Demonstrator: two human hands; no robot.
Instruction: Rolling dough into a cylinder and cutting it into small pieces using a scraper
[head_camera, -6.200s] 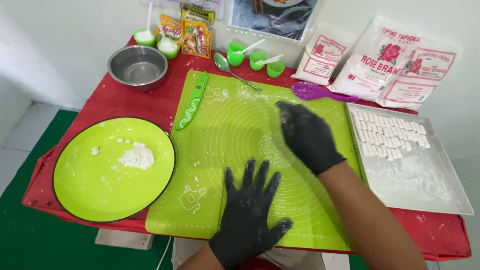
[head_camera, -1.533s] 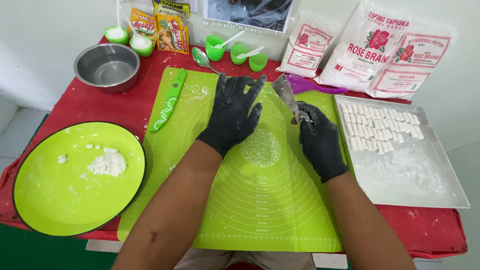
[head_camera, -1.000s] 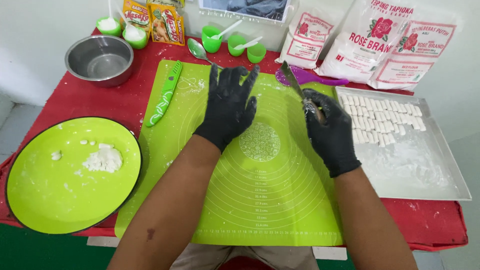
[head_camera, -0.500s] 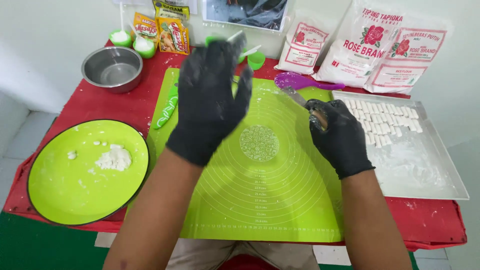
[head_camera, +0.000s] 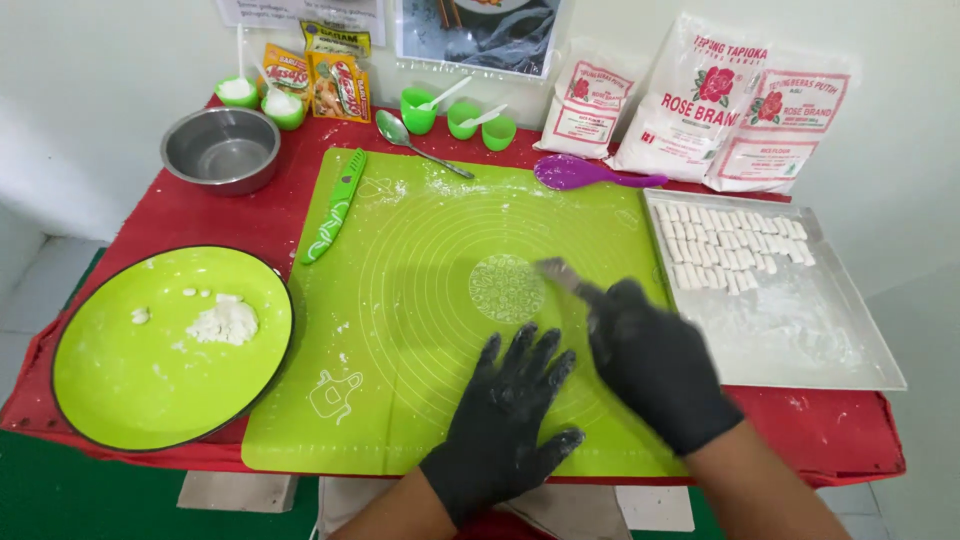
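Your left hand (head_camera: 505, 420) lies flat, fingers spread, on the green silicone mat (head_camera: 400, 300); your right hand (head_camera: 650, 360) clamps a blurred scraper (head_camera: 560, 275); the metal tray (head_camera: 800, 330) holds white dough pieces (head_camera: 730, 245).

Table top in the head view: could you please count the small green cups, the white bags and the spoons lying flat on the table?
Small green cups: 5
White bags: 3
Spoons lying flat, one metal spoon and one purple spoon: 2
Total: 10
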